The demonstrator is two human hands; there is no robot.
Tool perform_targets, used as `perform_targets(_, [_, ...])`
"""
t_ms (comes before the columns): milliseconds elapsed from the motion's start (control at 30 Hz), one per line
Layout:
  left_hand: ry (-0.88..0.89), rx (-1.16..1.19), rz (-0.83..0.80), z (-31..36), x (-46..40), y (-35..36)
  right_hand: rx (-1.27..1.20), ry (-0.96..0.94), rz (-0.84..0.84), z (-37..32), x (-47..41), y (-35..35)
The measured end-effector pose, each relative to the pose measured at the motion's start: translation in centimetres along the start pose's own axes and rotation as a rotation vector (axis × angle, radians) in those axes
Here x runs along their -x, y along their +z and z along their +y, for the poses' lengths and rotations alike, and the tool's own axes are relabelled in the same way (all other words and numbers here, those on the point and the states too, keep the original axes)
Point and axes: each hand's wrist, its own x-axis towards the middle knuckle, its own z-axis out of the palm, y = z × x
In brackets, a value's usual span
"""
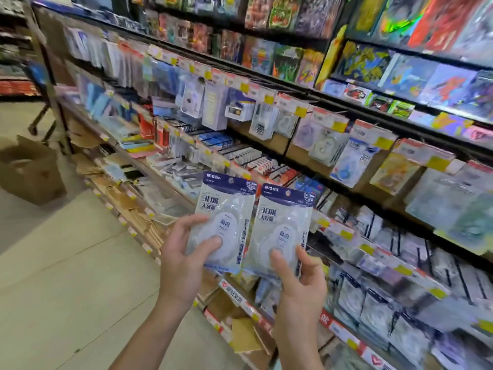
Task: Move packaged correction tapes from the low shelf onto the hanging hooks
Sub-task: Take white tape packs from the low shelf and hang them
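Before the hooks [269, 121], two light, slippery blister packs are pinched low, one [222, 222] in the left hand [184, 265], one [280, 231] in the right hand [298, 284]; the stiff card tops look best gripped.

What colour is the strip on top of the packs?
Dark navy blue on both correction tape packs, seen in the head view.

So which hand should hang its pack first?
Probably right: its pack sits nearer the hooks on the right. The left and its pack are farther out.
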Motion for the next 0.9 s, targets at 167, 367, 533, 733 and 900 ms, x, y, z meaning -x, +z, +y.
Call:
perform_targets(167, [-0.026,-0.015,-0.119,-2.6,-5.1,1.2,-0.006,0.009,0.151,2.9,-5.2,1.3])
perform_targets(367, [-0.026,-0.04,-0.214,-4.8,-12.7,4.6,-0.027,-0.048,0.294,4.8,-13.9,4.7])
perform_targets(533, [0.017,-0.101,-0.32,-6.3,-20.3,8.2,-0.094,-0.08,0.273,4.5,-20.7,7.2])
perform_targets(733, [0.088,-0.121,-0.412,-8.4,-26.8,13.0,-0.115,-0.111,0.267,4.6,-26.1,8.4])
perform_targets(900, [0.069,-0.139,-0.456,-10.4,-29.1,15.7,-0.122,-0.136,0.323,4.6,-28.6,8.5])
